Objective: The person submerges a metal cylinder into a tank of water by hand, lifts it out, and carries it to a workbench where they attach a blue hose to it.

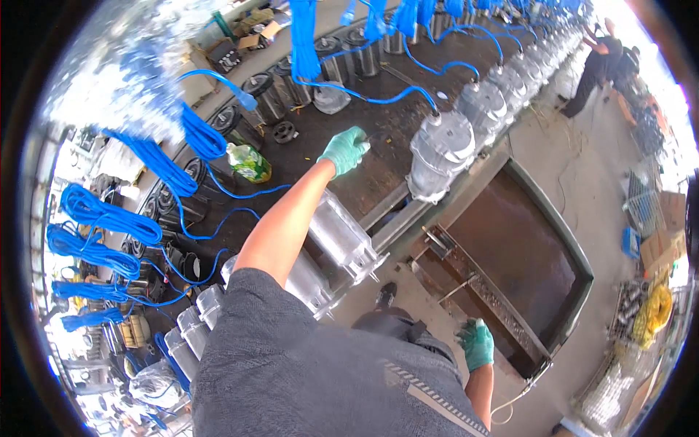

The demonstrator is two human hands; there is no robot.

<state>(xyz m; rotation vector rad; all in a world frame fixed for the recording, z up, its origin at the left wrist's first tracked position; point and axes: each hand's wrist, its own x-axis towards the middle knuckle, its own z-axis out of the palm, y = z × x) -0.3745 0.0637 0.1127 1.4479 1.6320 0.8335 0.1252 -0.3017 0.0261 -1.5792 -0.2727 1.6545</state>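
Note:
My left hand [346, 151], in a light green glove, reaches out over the dark workbench [386, 95]. Its fingers are curled together at the tips; whatever they pinch, if anything, is too small to make out. Just past it to the right stands a silver metal motor housing [440, 149] with a blue cable rising from its top. Below my left forearm lies a ribbed silver motor body [338, 233]. My right hand [477, 344], gloved the same way, hangs low at my side near a water tank, its fingers loosely apart and holding nothing visible.
Bundled blue cables [109, 215] hang along the bench's far side above dark cylindrical motors [266, 98]. A green-and-white packet [248, 163] lies among them. On the right stands the tank [586, 280] of brown water. Two people [593, 69] stand farther back. Cardboard boxes [659, 244] line the right side.

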